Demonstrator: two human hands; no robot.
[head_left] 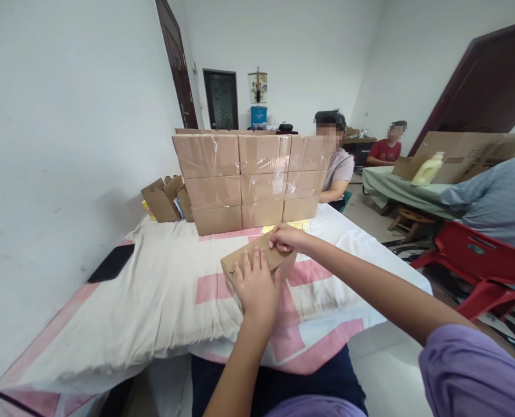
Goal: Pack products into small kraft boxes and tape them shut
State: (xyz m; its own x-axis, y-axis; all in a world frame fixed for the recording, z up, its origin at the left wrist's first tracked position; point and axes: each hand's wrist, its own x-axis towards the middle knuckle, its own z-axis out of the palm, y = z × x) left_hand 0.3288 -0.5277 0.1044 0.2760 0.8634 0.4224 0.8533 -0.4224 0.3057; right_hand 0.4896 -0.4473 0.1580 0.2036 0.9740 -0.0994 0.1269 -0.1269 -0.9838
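A small closed cardboard box point(288, 266) sits at an angle on the cloth-covered table in front of me. My left hand point(257, 285) lies flat on its top, fingers spread, near the close left end. At the far right end of the top, my right hand point(285, 238) has its fingers curled in and pressed down on the cardboard. Whatever may be between those fingers is hidden. Just behind the box rises a stack of taped cardboard boxes point(263, 190), three high and three across at the front.
Opened cardboard boxes point(162, 201) stand left of the stack. A black flat object point(112, 263) lies by the wall on the patterned tablecloth point(161, 307). One person point(339, 171) sits behind the stack; others sit near a second table point(379, 180). A red chair point(478, 255) stands at right.
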